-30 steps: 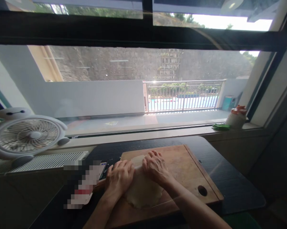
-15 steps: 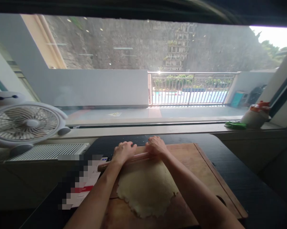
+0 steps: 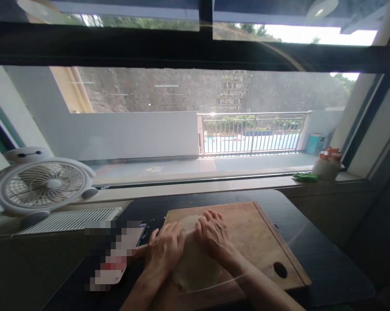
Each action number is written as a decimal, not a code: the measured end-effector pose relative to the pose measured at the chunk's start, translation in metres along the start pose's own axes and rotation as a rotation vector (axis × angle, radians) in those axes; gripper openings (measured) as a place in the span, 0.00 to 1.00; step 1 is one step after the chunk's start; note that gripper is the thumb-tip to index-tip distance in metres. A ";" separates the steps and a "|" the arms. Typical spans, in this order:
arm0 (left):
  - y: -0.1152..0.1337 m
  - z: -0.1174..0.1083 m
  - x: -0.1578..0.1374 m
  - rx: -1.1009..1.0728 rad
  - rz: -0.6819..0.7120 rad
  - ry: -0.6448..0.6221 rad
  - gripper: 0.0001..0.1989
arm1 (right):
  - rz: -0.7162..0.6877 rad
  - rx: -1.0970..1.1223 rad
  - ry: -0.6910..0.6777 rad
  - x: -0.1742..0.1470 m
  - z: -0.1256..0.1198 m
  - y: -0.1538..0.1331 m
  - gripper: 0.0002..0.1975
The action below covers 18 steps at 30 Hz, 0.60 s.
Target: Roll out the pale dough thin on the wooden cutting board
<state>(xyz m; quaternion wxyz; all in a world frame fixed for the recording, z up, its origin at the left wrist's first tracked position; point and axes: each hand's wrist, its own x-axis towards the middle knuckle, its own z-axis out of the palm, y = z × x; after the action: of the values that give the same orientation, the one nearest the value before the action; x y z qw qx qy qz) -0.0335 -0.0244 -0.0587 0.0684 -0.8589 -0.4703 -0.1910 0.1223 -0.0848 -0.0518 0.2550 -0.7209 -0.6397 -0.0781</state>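
Note:
A thin sheet of pale dough (image 3: 195,270) lies on a wooden cutting board (image 3: 247,235), its near edge blurred. Both palms bear down on a wooden rolling pin (image 3: 139,252) laid across the dough. Only the pin's left end shows plainly; the rest is under my hands. My left hand (image 3: 165,244) is bent over the pin at the dough's left side, thumb toward the middle. My right hand (image 3: 214,235) curves over it further right, fingers pointing away from me. Dough shows between the two hands and beyond them.
A flat, pixelated phone-like thing (image 3: 143,231) lies left of the board on the dark table (image 3: 263,196). A white fan (image 3: 52,183) stands further left. On the windowsill are a green cloth-like item (image 3: 305,177) and a pale container (image 3: 326,167). The board has a round hole.
Both hands and the rolling pin have come back toward me, from the dough's far edge to its middle. More dough shows beyond my hands. The camera view has tilted upward.

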 end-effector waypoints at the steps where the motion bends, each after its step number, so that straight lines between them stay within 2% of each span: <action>1: 0.000 0.000 -0.005 -0.009 0.014 0.006 0.21 | -0.020 0.012 0.037 -0.006 -0.001 0.000 0.15; 3: 0.000 -0.001 -0.007 -0.020 0.030 0.000 0.21 | -0.041 0.019 0.073 -0.010 0.000 0.000 0.15; 5: -0.001 0.000 0.001 -0.022 0.019 -0.022 0.20 | -0.028 0.001 0.048 -0.004 0.002 -0.001 0.16; 9: -0.009 0.007 0.036 0.002 -0.051 -0.089 0.19 | 0.050 -0.044 -0.104 0.031 0.012 0.001 0.18; 14: -0.028 0.025 0.083 -0.002 -0.096 -0.236 0.20 | 0.079 -0.032 -0.234 0.077 0.030 0.015 0.19; 18: -0.038 0.035 0.105 -0.022 -0.176 -0.304 0.22 | 0.101 -0.026 -0.299 0.100 0.042 0.024 0.17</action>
<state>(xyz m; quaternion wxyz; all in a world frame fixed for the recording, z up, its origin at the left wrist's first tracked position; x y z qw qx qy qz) -0.0054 0.0887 -0.0523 -0.0300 -0.8341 -0.5465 -0.0690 0.1532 0.0223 -0.0507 0.1511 -0.7589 -0.6325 0.0348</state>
